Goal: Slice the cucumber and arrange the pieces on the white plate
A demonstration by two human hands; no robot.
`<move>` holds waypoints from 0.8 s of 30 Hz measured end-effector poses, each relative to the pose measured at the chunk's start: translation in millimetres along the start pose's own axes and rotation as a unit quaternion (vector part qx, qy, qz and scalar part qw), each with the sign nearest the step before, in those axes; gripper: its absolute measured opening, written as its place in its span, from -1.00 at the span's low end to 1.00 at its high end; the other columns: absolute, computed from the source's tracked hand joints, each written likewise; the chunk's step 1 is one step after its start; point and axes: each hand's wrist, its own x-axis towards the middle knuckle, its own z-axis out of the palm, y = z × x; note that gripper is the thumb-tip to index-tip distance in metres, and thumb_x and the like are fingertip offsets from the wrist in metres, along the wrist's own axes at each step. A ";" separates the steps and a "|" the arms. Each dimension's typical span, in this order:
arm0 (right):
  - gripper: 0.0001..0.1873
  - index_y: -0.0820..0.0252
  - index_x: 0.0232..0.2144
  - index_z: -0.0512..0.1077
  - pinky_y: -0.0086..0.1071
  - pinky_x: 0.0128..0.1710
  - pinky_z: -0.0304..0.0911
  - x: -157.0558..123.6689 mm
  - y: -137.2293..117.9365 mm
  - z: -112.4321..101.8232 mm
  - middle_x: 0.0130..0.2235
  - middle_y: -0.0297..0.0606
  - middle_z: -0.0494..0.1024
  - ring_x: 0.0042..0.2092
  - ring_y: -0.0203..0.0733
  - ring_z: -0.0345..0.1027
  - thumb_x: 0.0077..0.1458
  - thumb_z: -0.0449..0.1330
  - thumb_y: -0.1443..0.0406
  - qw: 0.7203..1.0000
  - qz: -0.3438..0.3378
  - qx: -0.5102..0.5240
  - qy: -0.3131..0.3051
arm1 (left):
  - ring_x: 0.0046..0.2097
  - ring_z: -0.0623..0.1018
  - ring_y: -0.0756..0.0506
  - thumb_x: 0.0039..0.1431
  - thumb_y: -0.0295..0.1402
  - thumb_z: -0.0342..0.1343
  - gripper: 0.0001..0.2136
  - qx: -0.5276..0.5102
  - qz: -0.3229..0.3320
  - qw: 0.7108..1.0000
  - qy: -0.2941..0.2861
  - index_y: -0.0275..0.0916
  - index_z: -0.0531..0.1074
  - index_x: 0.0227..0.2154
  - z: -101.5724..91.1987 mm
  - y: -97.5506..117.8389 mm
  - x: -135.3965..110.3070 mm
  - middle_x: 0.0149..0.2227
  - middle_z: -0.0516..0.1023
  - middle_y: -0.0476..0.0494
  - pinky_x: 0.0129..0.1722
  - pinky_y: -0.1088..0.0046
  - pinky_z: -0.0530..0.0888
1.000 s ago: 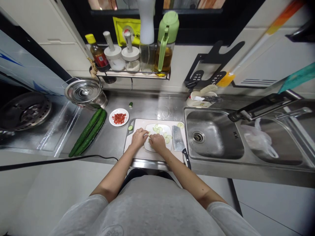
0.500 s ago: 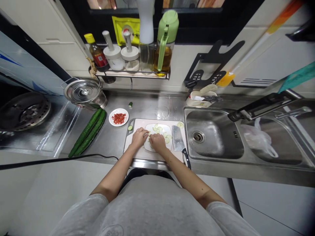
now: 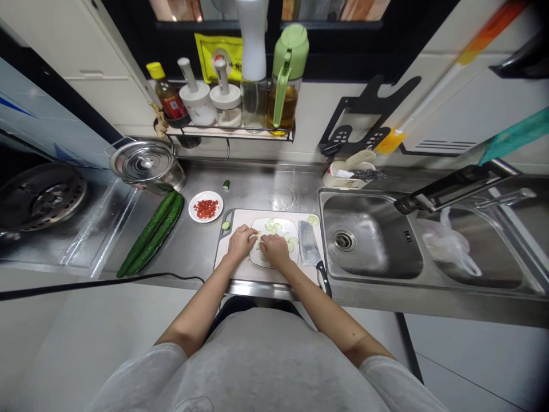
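On a pink cutting board (image 3: 242, 270) lies a white square plate (image 3: 288, 225) with pale green cucumber slices (image 3: 274, 226) laid out on it. My left hand (image 3: 241, 243) is at the plate's left edge, its thumb and fingers pinched together at a slice. My right hand (image 3: 274, 250) bends over the plate, fingers closed at its left part and almost touching my left fingertips. The slices right under the fingers are partly hidden. A cleaver (image 3: 309, 243) lies on the board right of the plate. A cucumber end piece (image 3: 226, 225) rests by the board's handle.
Two whole cucumbers (image 3: 152, 234) and a small plate of chopped red pieces (image 3: 206, 207) are on the left. Behind them stands a lidded steel pot (image 3: 148, 163). A double sink (image 3: 373, 240) is to the right. Bottles and jars line a wall rack (image 3: 231, 134).
The view has shifted very slightly. Both hands stay over the plate in nearly the same pose, with only small finger movement.
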 end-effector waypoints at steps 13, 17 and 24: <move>-0.63 0.22 -0.23 0.48 -0.41 -0.27 0.12 -30.9 53.2 -29.1 -0.38 -0.22 0.52 -0.30 -0.18 0.32 0.18 -0.08 0.22 0.957 0.147 0.198 0.152 | -0.29 0.45 -0.04 0.13 -0.27 0.02 -0.76 -0.080 -0.173 0.974 0.123 -0.16 0.49 -0.19 -23.0 -41.5 -33.5 -0.32 0.45 -0.08 -0.20 0.46 0.35; -0.60 0.23 -0.23 0.49 -0.42 -0.35 0.14 -51.4 79.0 -33.8 -0.46 -0.26 0.48 -0.40 -0.22 0.28 0.13 -0.05 0.13 0.921 0.204 0.252 0.214 | -0.25 0.46 -0.07 0.11 -0.22 0.06 -0.75 -0.036 -0.186 0.980 0.066 -0.14 0.47 -0.17 -23.8 -48.2 -49.7 -0.28 0.46 -0.10 -0.19 0.42 0.35; -0.59 0.26 -0.30 0.48 -0.43 -0.42 0.11 -79.2 104.1 -35.7 -0.59 -0.38 0.32 -0.51 -0.27 0.17 0.04 -0.01 0.08 0.881 0.261 0.285 0.274 | -0.09 0.41 -0.18 0.04 -0.17 0.13 -0.71 0.048 -0.198 0.979 0.021 -0.13 0.41 -0.18 -12.0 -32.1 -56.6 -0.14 0.44 -0.18 -0.20 0.37 0.33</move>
